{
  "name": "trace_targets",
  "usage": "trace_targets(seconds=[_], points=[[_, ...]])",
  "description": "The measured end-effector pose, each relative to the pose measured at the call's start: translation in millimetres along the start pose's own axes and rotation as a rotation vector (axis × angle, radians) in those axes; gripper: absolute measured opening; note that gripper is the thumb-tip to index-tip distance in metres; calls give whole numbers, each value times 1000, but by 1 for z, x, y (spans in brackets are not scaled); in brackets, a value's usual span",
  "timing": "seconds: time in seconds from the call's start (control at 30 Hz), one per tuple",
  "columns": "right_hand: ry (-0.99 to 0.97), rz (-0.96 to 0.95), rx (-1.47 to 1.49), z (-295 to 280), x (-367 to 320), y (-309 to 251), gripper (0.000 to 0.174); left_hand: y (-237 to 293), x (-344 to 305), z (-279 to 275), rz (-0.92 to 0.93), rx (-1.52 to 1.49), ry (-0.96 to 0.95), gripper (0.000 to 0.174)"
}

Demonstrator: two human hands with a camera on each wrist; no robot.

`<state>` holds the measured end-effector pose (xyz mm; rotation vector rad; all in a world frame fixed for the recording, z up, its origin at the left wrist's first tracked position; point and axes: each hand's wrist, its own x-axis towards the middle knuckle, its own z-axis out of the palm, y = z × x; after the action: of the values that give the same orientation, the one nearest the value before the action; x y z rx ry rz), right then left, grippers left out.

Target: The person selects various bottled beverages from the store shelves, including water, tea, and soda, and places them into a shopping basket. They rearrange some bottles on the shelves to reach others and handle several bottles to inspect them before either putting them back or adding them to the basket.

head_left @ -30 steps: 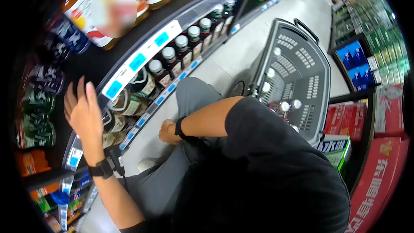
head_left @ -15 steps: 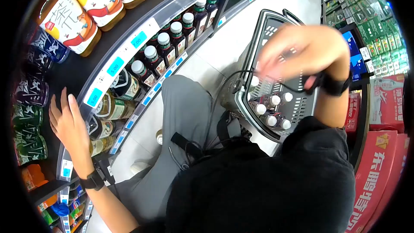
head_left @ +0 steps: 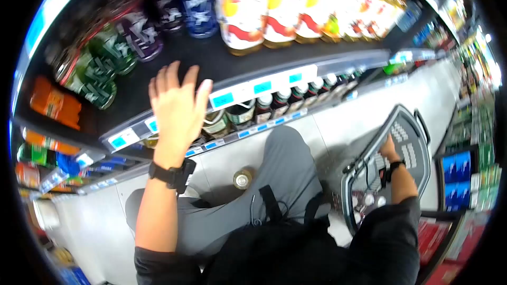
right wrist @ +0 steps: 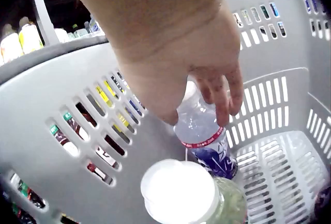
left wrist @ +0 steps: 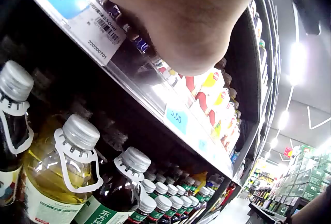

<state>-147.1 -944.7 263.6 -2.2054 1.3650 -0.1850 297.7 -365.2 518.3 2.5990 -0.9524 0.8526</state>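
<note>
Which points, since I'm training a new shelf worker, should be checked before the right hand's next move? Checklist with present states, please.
1. Right hand holding the blue-labelled bottle: ok, fingers round its top.
2. That bottle inside the basket: ok.
3. Its base flat on the basket's bottom: cannot tell, partly hidden.
4. Gap to the white-capped bottle: cannot tell, they overlap in view.
5. Left hand holding nothing: ok, fingers spread.
6. Floor beside the leg clear: not ok, a round item is there.

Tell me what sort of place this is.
Most likely a supermarket drinks aisle: bottled drinks lined up on shelves, blue price tags along their edges, and a grey shopping basket holding bottles.
</note>
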Motion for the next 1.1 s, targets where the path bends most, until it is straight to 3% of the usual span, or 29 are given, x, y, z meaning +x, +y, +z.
trace_targets(seconds=[0.03,0.1,0.17,0.27,0.43,0.5,0.57,0.63,0.7,0.77,0.83,0.97,1.0,1.1], points=[[4,109,-239,-6,-14,-29,70,0,-1,-1,-2,-15,13,42],[38,-21,-262,-13,-34,-61,58,1,-3,-4,-32,-46,-10,41],[40,-6,-308,3,-16,-23,50,1,-3,-2,-36,-70,35,43],[103,20,-320,-2,-38,-41,48,-2,-5,-2,-40,-111,53,43],[424,9,-316,-77,-114,-162,46,-4,-5,-5,-56,-118,16,42],[550,-103,-293,-114,-117,-178,33,-4,-7,-8,-66,-144,6,42],[717,-394,-98,-148,-148,-236,19,-5,-7,-10,-65,-183,-10,42],[750,-558,-72,-176,-186,-300,16,-7,-8,-8,-57,-176,2,44],[811,-806,-34,-197,-204,-336,18,-5,-8,-7,-40,-193,21,46],[885,-895,-15,-198,-235,-386,18,-1,-8,-8,-24,-209,40,49],[829,-996,29,-199,-258,-421,20,7,-7,-12,64,-388,114,55],[728,-1199,197,-160,-272,-482,51,22,-10,-31,281,-741,147,74],[626,-1192,228,-149,-272,-495,56,27,-12,-33,314,-796,193,76],[493,-1261,347,-107,-273,-541,60,30,-13,-32,346,-896,299,78]])
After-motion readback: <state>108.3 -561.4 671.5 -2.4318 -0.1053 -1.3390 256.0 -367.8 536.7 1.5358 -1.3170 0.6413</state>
